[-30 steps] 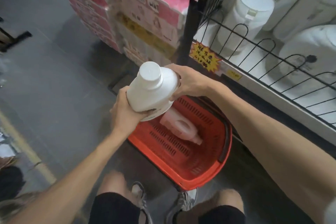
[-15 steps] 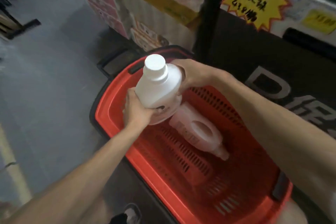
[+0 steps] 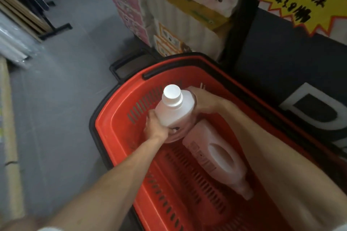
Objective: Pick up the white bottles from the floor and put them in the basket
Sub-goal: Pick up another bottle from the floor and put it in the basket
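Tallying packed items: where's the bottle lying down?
Head view: the lying white bottle rests inside the red basket, right of centre, beside the upright bottle being held.

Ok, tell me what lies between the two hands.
The white bottle, cap up: the left hand holds its lower side, the right hand its upper side. The head view shows it.

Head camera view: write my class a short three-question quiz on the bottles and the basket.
1. True or false: the left hand and the right hand both grip the held bottle.
2. The second bottle lies: A) on the floor; B) in the red basket; C) on a shelf.
3. Fill in: the held bottle's cap is ___.
Key: 1 true; 2 B; 3 white.
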